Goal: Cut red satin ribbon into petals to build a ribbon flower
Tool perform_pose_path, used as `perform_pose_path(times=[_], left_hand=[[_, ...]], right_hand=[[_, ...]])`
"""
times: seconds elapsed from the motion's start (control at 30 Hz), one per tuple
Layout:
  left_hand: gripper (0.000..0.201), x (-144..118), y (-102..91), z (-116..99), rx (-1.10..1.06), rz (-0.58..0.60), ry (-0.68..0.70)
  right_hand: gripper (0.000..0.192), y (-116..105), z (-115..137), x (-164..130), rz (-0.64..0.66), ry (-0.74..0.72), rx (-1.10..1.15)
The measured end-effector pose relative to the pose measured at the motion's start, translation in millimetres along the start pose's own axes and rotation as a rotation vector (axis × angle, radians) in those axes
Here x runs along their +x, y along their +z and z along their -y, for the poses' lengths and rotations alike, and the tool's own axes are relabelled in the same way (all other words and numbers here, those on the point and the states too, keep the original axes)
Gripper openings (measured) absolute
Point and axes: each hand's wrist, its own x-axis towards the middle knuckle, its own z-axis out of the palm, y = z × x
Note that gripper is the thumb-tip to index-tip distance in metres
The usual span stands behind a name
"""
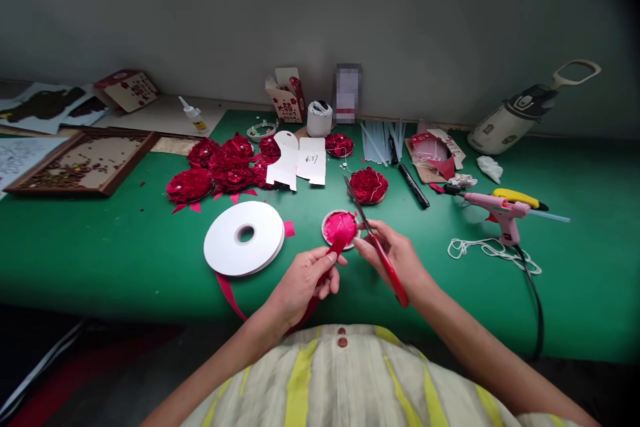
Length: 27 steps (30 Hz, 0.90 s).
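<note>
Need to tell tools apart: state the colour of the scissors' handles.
Red, on the scissors in the right hand; head view.

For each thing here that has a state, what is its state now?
Scissors: blades open, held in right hand.
Ribbon: pinched by left hand, runs back to the spool.
Spool: lying flat on the table.
Glue gun: lying down, untouched, cord attached.
Marker: capped, lying flat.
Small box: flaps open.
</note>
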Motion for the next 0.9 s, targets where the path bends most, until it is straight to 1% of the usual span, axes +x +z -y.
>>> perform_pose_path(times=[0.03, 0.07, 0.17, 0.23, 0.3, 0.4, 0.5, 0.67, 0.9], left_hand=[[0.028, 1.6, -0.3, -0.8, -0.011, -0.012, 0.001], [0.028, 3.4, -0.6, -1.2, -0.022, -0.019, 0.000], [0.027, 9.1, -1.6, -1.2, -0.039, -0.017, -0.004], [0.027, 12.3, -1.5, -0.9, -0.042, -0.007, -0.007], [0.027, 14.5, -1.2, -1.4, -0.046, 0.010, -0.008], [0.027, 16.1, -1.5, -3.1, -0.051, 0.029, -0.015], [0.026, 17.9, -2.7, -4.3, -0.049, 0.024, -0.026], [0.024, 24.1, -3.2, -3.0, -0.063, 0.054, -0.047], [0.023, 29.5, -4.5, -4.7, -0.050, 0.081, -0.071]], right_hand=[[0.032, -6.7, -0.8, -5.8, 0.010, 0.037, -0.052], [0.034, -14.2, -1.2, -12.7, 0.047, 0.078, -0.104], [0.033, -34.0, 0.2, -34.4, 0.245, 0.162, -0.254], [0.033, -39.6, 3.0, -43.9, 0.351, 0.175, -0.333], [0.034, -39.1, 5.6, -46.2, 0.398, 0.169, -0.381], [0.037, -34.8, 6.6, -40.8, 0.399, 0.168, -0.404], [0.038, -33.7, 5.8, -34.8, 0.384, 0.179, -0.417], [0.039, -34.2, 5.2, -30.6, 0.431, 0.178, -0.416], [0.039, -33.5, 1.7, -24.9, 0.441, 0.206, -0.403]])
